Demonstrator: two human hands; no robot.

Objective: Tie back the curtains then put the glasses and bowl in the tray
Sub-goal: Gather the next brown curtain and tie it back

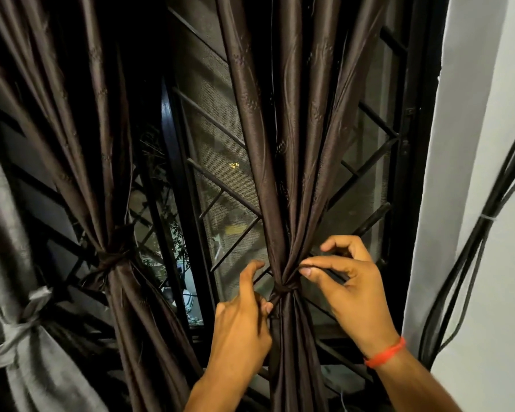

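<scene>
Both hands are at the right curtain (283,162), which hangs gathered in front of the window grille (220,185) and is cinched by a dark tie (283,288). The left hand (241,325) pinches cloth just below the tie; the right hand (350,288), a red band (385,353) on its wrist, pinches a fold just above it. The left curtain (81,144) is bound with its own tie (112,258), and a grey curtain (18,292) at the far left is knotted too. Black cables (476,248) run down the white wall (488,114).
</scene>
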